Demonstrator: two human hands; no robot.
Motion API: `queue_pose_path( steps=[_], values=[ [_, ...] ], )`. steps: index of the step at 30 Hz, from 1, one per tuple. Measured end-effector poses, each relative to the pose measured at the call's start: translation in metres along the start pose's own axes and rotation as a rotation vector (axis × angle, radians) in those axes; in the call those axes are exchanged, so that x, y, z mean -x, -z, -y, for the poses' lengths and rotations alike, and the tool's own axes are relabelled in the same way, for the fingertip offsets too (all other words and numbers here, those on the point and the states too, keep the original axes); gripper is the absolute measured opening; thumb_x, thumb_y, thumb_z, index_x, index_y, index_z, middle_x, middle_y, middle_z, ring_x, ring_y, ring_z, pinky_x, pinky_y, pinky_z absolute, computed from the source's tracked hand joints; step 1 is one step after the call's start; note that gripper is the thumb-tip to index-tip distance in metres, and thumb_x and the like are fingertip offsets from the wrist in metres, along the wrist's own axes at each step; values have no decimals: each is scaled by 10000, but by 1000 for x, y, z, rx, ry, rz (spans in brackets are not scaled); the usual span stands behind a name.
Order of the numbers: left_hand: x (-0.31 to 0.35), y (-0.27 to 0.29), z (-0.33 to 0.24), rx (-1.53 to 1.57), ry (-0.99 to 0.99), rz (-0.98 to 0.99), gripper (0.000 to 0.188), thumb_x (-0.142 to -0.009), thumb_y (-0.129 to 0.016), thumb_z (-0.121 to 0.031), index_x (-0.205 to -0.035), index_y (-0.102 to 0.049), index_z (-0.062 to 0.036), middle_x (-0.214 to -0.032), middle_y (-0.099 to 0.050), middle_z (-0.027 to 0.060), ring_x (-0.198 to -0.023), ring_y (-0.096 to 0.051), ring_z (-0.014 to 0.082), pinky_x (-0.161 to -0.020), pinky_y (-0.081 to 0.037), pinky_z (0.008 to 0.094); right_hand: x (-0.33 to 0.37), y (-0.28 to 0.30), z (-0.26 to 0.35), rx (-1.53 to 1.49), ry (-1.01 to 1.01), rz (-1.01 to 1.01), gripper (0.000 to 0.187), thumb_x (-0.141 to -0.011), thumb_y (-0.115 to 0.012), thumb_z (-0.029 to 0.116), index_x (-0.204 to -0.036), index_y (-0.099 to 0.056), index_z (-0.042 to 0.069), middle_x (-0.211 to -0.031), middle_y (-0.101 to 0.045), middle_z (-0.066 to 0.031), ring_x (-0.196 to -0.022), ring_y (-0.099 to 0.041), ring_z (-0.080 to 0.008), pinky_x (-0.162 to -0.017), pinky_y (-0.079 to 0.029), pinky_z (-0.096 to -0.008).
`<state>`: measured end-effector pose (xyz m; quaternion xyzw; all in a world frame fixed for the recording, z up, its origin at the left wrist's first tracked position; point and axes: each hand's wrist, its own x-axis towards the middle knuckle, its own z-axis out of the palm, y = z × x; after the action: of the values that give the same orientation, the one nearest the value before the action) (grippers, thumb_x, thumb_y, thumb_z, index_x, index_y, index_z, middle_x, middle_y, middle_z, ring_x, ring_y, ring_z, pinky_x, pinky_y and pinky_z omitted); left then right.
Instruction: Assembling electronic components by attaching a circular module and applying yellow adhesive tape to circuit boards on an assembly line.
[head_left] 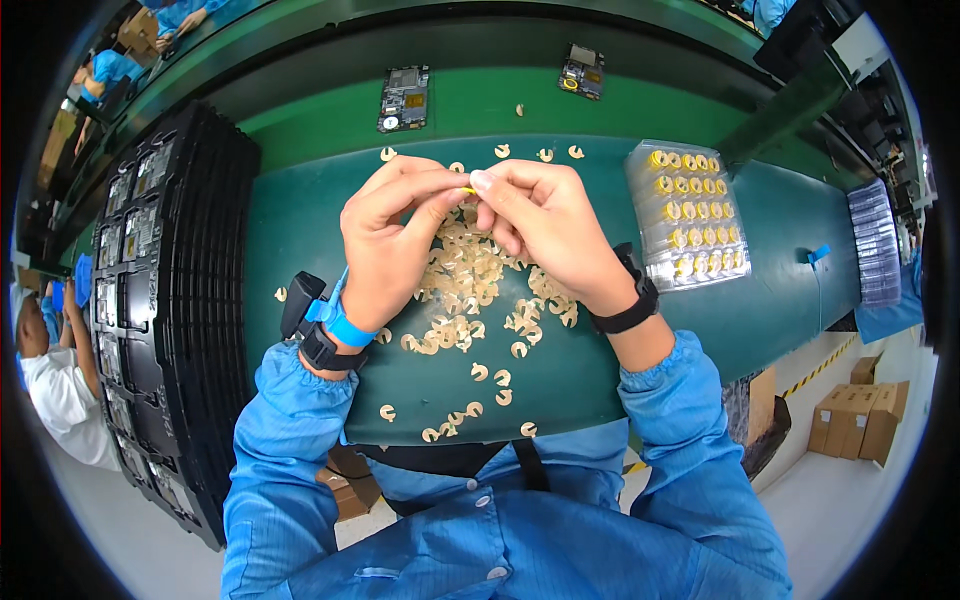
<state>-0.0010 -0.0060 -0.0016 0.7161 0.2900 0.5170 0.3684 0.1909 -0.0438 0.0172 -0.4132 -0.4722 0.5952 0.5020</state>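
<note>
Sleeves: blue work sleeves [290, 450] are seen coming in from the lower edge, one forearm on each side.
Wrists: a blue strap with a black clip [320, 318] is worn on the left wrist, a black band [632, 300] on the right.
Tabletop: a dark green mat on the tabletop [300, 230] is spread under both hands.
Loose pieces: small tan C-shaped pieces [465, 285] are heaped on the mat beneath the hands, with stray ones scattered nearer the body and farther off.
Left hand: the left hand [385, 235] is raised above the heap, fingers curled, thumb and forefinger pressed onto a tiny yellow part [468, 190].
Right hand: the right hand [545, 225] is met fingertip to fingertip with the left, the same yellow part being pinched between its thumb and forefinger.
Yellow part: it is held between the two hands, above the heap; its shape is too small to be made out.
Clear tray: a clear plastic tray [690, 215] filled with rows of yellow rings is laid to the right, near the right hand but apart from it.
Black trays: a tall stack of black trays [160, 300] is stood at the left.
Circuit boards: two circuit boards [404, 98] are laid on the green strip beyond the mat.
Other people: workers in blue are seen at the far left rim.
</note>
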Motion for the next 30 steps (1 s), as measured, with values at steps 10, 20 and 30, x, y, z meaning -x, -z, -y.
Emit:
queue_pose_path(
  steps=[10, 20, 30],
  values=[
    [2, -8, 2, 222, 254, 31, 157, -1009, -660, -54, -1090, -721, 65, -974, -757, 106, -870, -711, 136, -757, -569, 256, -7, -2, -17, 28, 267, -112, 146, -988, -692, 48, -1052, -720, -80, -893, -745, -82, -690, -620, -47, -575, -470, -211],
    [5, -6, 4, 193, 295, 2, 143, -1011, -671, -77, -1072, -713, 45, -977, -756, 81, -884, -730, 127, -732, -584, 248, -5, -8, -28, 519, 447, -280, 180, -909, -761, 54, -1063, -744, -39, -868, -718, -87, -585, -602, -57, -501, -414, -226],
    [2, -10, 2, 327, 339, -22, 223, -1024, -652, -102, -1181, -704, 47, -1028, -754, 90, -865, -730, 130, -721, -580, 253, -20, -13, -27, 317, 414, -263, 140, -965, -707, 49, -991, -674, -84, -974, -679, -91, -631, -633, -63, -534, -474, -216]
  ],
)
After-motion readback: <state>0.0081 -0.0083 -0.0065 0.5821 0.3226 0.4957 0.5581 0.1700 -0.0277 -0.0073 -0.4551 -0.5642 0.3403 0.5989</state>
